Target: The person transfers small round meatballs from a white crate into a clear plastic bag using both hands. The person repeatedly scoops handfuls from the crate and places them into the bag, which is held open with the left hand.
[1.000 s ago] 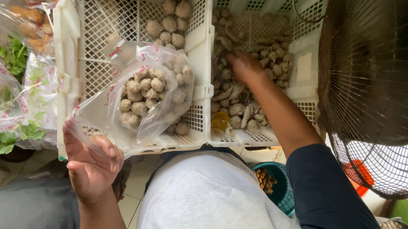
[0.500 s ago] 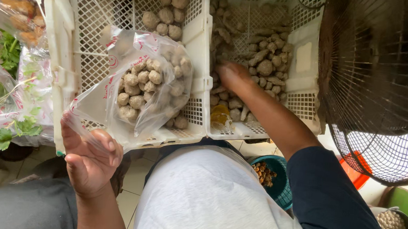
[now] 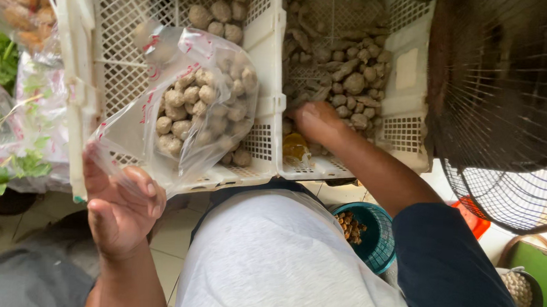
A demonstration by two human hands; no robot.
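Holding the near edge of a clear plastic bag, the left hand pinches the film between thumb and curled fingers close to the person's lap. The bag sags against the front wall of the left white plastic crate and is part-filled with small round brown tubers. Beside the person's knee, low on the floor, stands a small teal basket with a few brown pieces inside.

Farther out, the right hand reaches into the near corner of the right white crate, fingers curled down among the tubers; whether it has closed on one cannot be told, since its fingertips are hidden. A yellow scrap lies just beside that hand on the crate floor. More loose tubers fill the crate beyond it, and another cluster sits at the far end of the left crate.

At the left edge lie bags of leafy greens. A dark wire fan guard fills the right side.
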